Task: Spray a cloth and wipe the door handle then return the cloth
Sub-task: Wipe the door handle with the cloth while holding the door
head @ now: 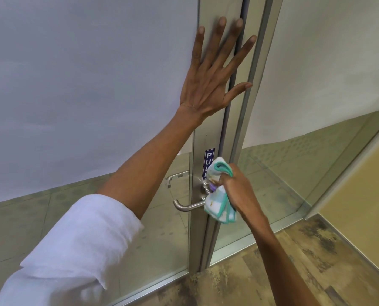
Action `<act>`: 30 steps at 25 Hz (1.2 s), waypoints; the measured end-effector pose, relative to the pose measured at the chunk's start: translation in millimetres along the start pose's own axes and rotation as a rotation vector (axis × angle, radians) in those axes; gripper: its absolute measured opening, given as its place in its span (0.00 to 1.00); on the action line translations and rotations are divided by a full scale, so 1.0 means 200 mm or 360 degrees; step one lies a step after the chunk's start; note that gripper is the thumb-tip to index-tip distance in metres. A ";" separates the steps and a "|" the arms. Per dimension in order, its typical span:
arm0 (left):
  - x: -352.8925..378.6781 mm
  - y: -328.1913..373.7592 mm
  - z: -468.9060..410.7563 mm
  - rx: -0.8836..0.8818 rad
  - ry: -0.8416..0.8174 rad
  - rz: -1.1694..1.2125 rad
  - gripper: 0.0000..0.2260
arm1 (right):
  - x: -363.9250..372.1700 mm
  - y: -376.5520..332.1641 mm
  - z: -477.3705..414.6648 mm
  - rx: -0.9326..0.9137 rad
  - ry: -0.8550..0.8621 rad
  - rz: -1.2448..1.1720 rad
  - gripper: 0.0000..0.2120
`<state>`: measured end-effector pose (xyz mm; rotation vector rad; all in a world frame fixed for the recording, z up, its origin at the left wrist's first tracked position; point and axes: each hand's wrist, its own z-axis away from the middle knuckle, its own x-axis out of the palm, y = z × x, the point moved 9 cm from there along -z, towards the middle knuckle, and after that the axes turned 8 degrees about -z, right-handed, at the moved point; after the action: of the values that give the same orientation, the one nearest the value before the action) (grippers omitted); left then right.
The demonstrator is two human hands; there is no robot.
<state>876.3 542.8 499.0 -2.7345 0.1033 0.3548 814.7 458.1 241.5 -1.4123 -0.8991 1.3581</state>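
A silver lever door handle (pixel 187 206) sticks out to the left from the metal door frame (pixel 215 138). My right hand (pixel 239 191) is shut on a bunched white cloth with teal edging (pixel 219 202), pressed against the base of the handle where it meets the frame. My left hand (pixel 215 71) lies flat with fingers spread on the frame and door gap, well above the handle. A blue PULL sticker (pixel 208 160) sits just above the cloth, partly covered by it.
The door is glass with frosted film (pixel 84 85) on its upper part. A second handle (pixel 176 176) shows through the glass on the far side. Wood-look floor (pixel 294 261) lies below. A glass side panel (pixel 283 173) and yellow wall (pixel 360 184) stand to the right.
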 end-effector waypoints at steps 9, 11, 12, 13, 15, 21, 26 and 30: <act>-0.01 0.01 0.00 0.0099 -0.0115 0.0083 0.37 | -0.10 -0.24 -0.10 -0.0089 0.0000 -0.0137 0.07; 0.00 0.01 0.00 0.0115 -0.0144 0.0099 0.38 | -0.08 -0.14 -0.05 0.0103 -0.0157 -0.0512 0.06; 0.00 0.02 0.00 0.0126 -0.0162 0.0100 0.38 | -0.07 -0.09 -0.02 0.0184 -0.0222 -0.0681 0.07; 0.00 0.02 0.00 0.0137 -0.0183 0.0105 0.38 | -0.06 -0.05 0.02 0.0241 -0.0272 -0.0812 0.10; 0.00 0.02 0.01 0.0173 -0.0227 0.0122 0.38 | -0.07 0.02 0.08 0.0309 -0.0325 -0.0975 0.14; -0.09 0.05 0.15 0.0169 -0.0357 0.0730 0.34 | -0.11 0.08 0.28 0.0449 -0.0422 -0.1445 0.16; -0.19 0.11 0.58 -0.0336 -0.0990 0.1990 0.40 | -0.14 0.09 0.40 0.0541 -0.0485 -0.1557 0.13; -0.26 0.11 1.02 -0.1303 -0.1328 0.2814 0.52 | -0.13 0.12 0.52 0.0575 -0.0560 -0.1686 0.14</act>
<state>776.0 600.7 322.0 -1.8707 2.4618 2.1755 705.6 440.3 233.6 -0.2756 -1.2843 0.8528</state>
